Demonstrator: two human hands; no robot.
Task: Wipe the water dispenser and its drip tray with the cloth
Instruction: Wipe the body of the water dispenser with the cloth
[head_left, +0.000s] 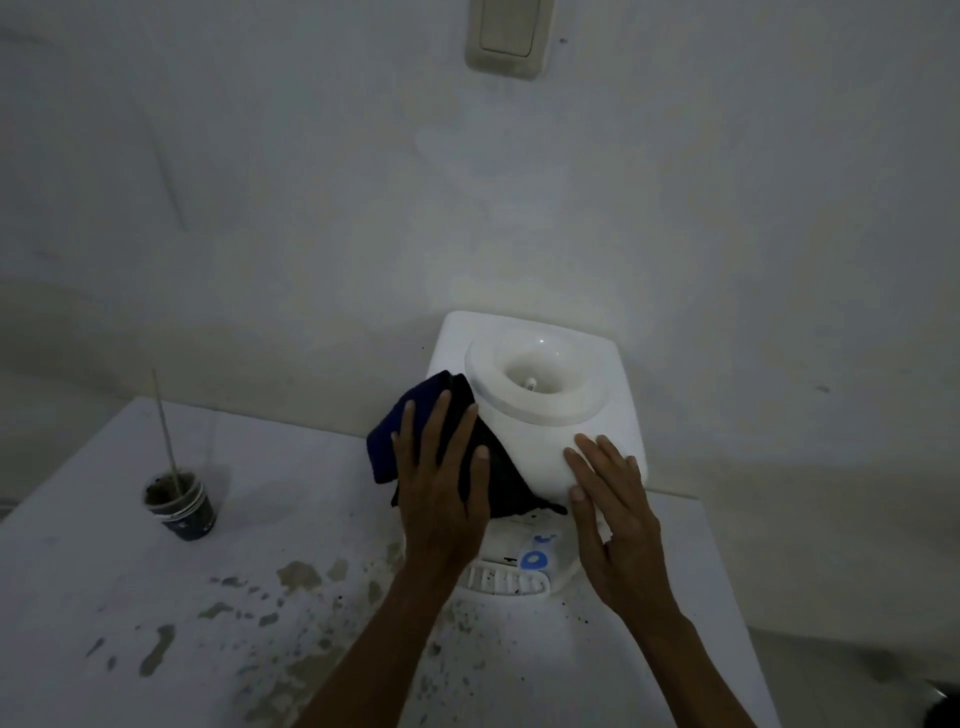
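A white tabletop water dispenser (540, 431) stands against the wall, its bottle funnel open on top. Its slotted drip tray (506, 581) juts out at the front, below a blue tap. My left hand (441, 467) lies flat on a dark blue cloth (395, 431), pressing it against the dispenser's upper left side. My right hand (608, 499) rests open on the dispenser's front right face, fingers spread, holding nothing.
The dispenser sits on a white counter (182, 639) with peeling, stained patches. At the left stands a dark cup (182, 506) of murky liquid with a thin stick in it. A wall switch (508, 36) is above. The counter's right edge drops off near the dispenser.
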